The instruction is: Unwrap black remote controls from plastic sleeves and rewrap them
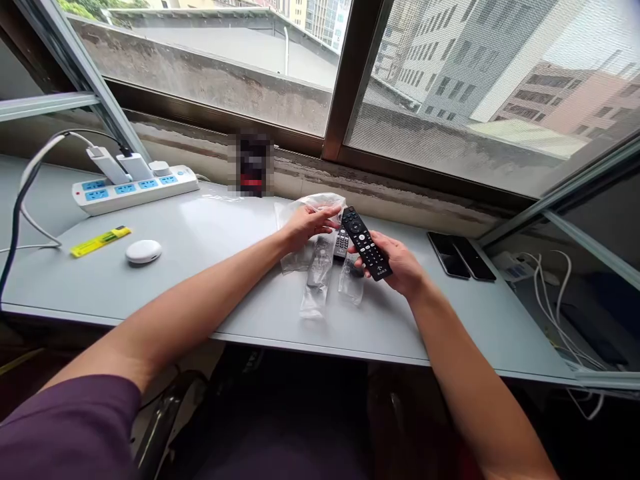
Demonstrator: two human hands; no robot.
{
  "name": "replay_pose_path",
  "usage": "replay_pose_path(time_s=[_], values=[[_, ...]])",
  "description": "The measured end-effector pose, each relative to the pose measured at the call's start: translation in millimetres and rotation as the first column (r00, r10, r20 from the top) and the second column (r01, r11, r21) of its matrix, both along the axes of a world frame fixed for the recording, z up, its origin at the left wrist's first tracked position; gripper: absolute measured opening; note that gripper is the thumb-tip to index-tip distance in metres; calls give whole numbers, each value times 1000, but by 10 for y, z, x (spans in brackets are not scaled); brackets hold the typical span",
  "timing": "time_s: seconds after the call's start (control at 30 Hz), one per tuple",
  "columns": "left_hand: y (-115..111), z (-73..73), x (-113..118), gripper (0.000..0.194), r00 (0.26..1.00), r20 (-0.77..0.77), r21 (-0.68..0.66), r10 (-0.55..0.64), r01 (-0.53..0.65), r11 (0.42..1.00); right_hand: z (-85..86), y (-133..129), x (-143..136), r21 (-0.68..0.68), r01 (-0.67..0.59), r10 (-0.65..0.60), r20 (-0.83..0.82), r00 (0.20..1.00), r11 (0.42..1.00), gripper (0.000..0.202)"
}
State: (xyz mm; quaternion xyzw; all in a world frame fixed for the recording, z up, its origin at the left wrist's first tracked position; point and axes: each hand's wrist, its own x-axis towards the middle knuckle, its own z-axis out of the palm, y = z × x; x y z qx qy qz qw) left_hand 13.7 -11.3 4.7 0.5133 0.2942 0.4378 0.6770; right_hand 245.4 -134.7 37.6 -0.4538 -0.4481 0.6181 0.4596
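A black remote control (367, 243) with white-marked buttons is gripped in my right hand (400, 263), tilted above the desk. My left hand (311, 225) is just left of the remote's upper end, its fingers drawn together at a clear plastic bag (325, 199). Part of a second remote control (341, 243) shows behind the held one. On the desk below my hands lie a dark remote in a clear plastic sleeve (319, 267) and another crumpled clear sleeve (351, 287). My left fingertips partly cover the bag.
At the left are a white power strip (137, 190) with plugs, a yellow packet (100, 241) and a white round case (143, 251). Two dark phones (449, 255) lie at the right, near white cables (547, 293). A window (225, 67) runs behind the desk (250, 307).
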Motion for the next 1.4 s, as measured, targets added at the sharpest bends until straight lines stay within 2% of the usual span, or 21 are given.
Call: replay_pose_path(time_s=[0.23, 0.37, 0.5, 0.7, 0.83, 1.0, 1.13, 1.4], values=[[-25, 1, 21, 64, 997, 31, -68, -72, 74, 995, 10, -8, -24, -21, -26, 27, 10, 1000, 999, 34], [-32, 6, 4, 61, 996, 13, -57, -92, 92, 994, 10, 3, -39, -3, 38, -38, -10, 999, 999, 42], [-30, 26, -6, 62, 991, 36, -19, -132, 132, 991, 12, 11, -11, 56, 72, -71, -30, 997, 996, 35], [-73, 58, -10, 59, 988, 12, 13, -153, 153, 988, 36, -23, -11, 7, 3, -3, 16, 1000, 1000, 44], [-108, 81, -23, 62, 978, -30, 54, -206, 208, 977, 46, -32, -29, -16, -46, 46, 45, 998, 999, 50], [-97, 70, -40, 67, 973, -64, 43, -224, 227, 973, 33, -21, 1, -30, -83, 84, 51, 995, 996, 48], [-71, 38, -39, 69, 964, -83, 51, -253, 257, 965, 7, -18, 11, -62, -131, 134, 44, 990, 989, 39], [-102, 55, -43, 72, 970, -65, 78, -236, 241, 967, -20, -18, 1, -31, -113, 114, 18, 993, 993, 42]])
